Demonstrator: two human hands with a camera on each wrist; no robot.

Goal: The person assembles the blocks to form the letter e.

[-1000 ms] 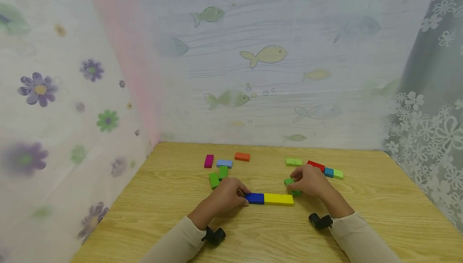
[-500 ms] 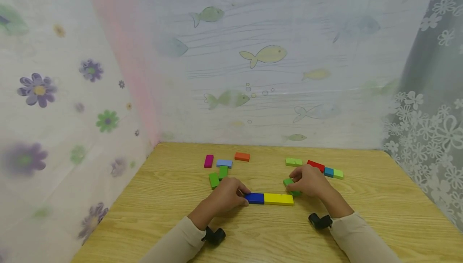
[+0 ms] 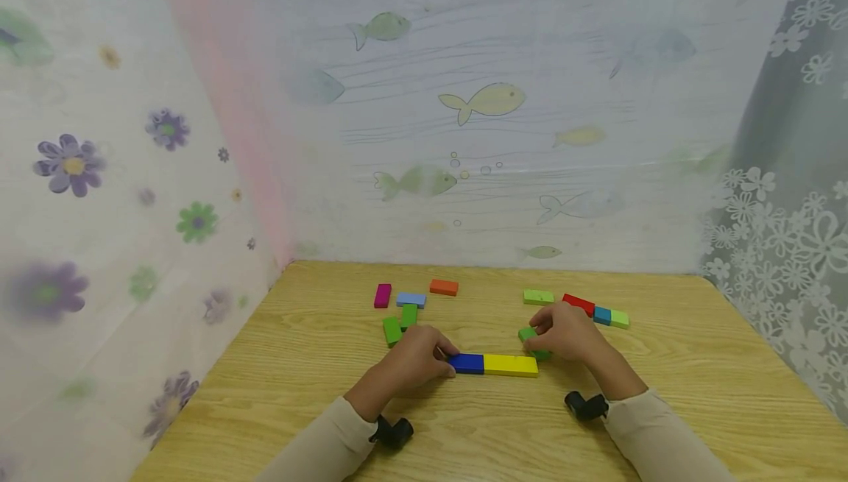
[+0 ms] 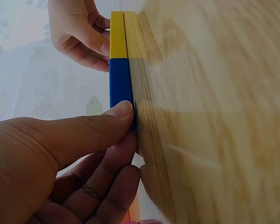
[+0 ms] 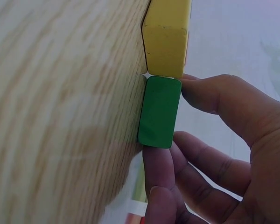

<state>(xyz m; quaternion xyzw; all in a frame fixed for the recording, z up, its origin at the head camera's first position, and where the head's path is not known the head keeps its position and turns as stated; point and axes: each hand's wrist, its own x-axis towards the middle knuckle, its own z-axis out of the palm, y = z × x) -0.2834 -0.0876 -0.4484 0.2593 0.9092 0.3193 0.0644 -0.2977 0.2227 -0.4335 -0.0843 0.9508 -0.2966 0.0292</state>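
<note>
- Blue and yellow blocks lie end to end on the wooden table (image 3: 490, 438): one dark blue block (image 3: 469, 363), one yellow block (image 3: 510, 366).
- Almost nothing has changed over the last second; both hands keep their places, and any shift of the green block (image 5: 159, 112) is slight. That suggests a steadying or aligning moment.
- Left hand (image 3: 417, 358): thumb and fingers pinch the dark blue block's outer end.
- Right hand (image 3: 566, 331): thumb and fingers grasp the green block at the yellow block's right end, on its far side; whether they touch is unclear.
- Twelve blocks show in all. Beyond those three, two more green ones (image 3: 392, 330), one magenta (image 3: 383, 296), one light blue (image 3: 411, 300) and one orange (image 3: 444, 288) lie on the left.
- On the right: two lime ones (image 3: 539, 297), one red (image 3: 578, 305), one teal (image 3: 602, 316).
</note>
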